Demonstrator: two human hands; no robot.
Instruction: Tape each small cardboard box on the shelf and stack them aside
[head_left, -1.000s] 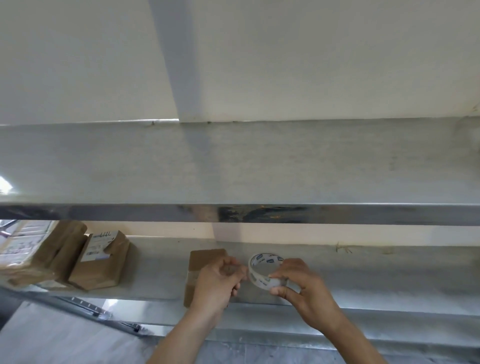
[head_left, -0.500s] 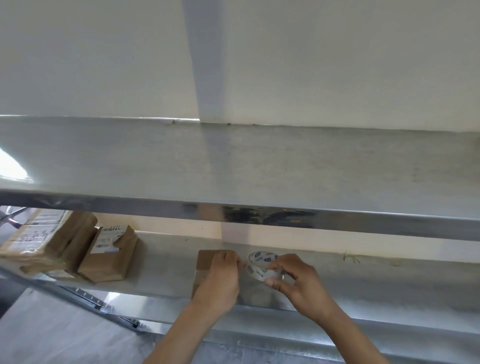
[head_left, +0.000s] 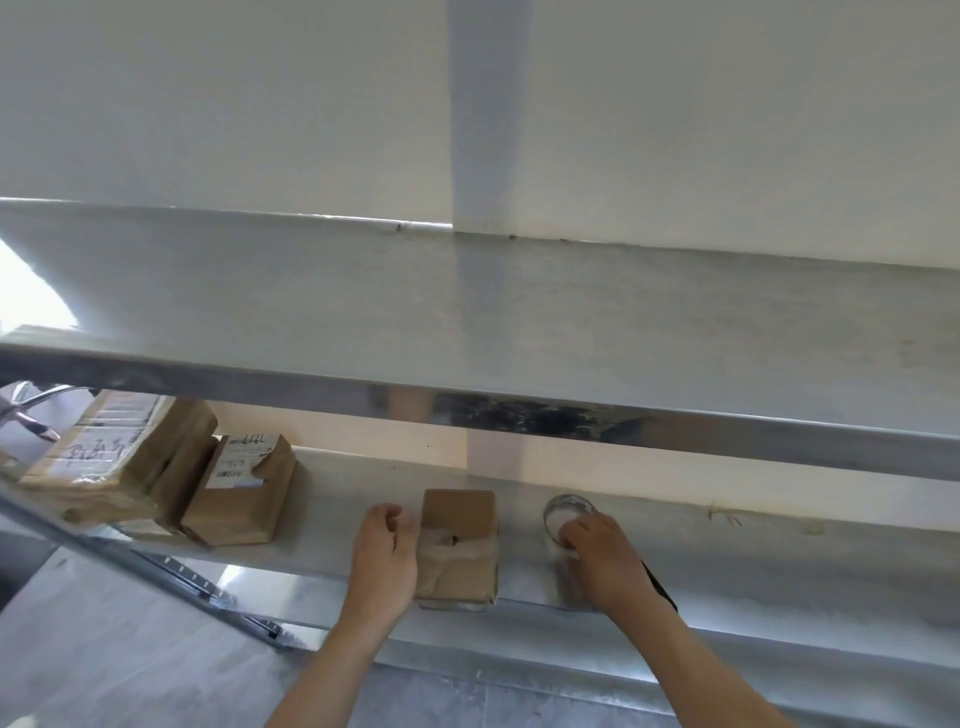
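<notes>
A small brown cardboard box (head_left: 457, 540) lies on the lower steel shelf (head_left: 727, 566), with clear tape across its near end. My left hand (head_left: 387, 551) is at the box's left side, fingers loosely curled and touching its edge. To the right, a roll of clear tape (head_left: 563, 512) rests on the shelf. My right hand (head_left: 597, 545) holds the roll from its near side, fingers curled on its rim.
Several larger brown parcels (head_left: 104, 462) with labels are piled at the shelf's left end, one smaller labelled box (head_left: 244, 488) leaning beside them. An upper steel shelf (head_left: 467, 322) overhangs close above. A black strip (head_left: 657, 584) lies by my right wrist.
My hands have parted: the right carried the tape roll off to the right and set it on the shelf, and the left shifted to the box's left side, uncovering the taped box.
</notes>
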